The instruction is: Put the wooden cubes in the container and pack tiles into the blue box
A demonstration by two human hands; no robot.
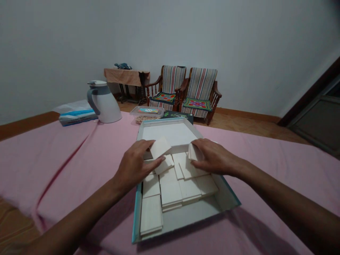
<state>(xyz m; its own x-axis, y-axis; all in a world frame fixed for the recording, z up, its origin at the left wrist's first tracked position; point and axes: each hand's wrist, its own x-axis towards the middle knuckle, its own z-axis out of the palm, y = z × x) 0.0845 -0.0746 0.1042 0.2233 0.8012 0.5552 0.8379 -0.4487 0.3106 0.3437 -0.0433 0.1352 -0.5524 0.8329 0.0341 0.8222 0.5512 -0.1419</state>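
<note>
A shallow box [186, 219] with a teal outer edge lies in front of me, holding several pale, flat wooden tiles [170, 189] in uneven stacks. Over its far left part, my left hand [136, 159] grips a tilted pale tile [160, 148] between thumb and fingers; other tiles lie just under the thumb. Across from it, my right hand [209, 156] is closed on a small stack of tiles [194, 153], held on edge above the far right part. The near right of the box shows its bare white floor. Behind stands the white-lined box lid [170, 132].
A white and grey jug [106, 102] stands at the back left beside a plastic-wrapped pack [77, 115]. Beyond the lid are a clear plastic container [147, 112] and a dark box [178, 114]. Pink cloth [265, 163] covers the table. Two wooden armchairs [199, 94] stand by the wall.
</note>
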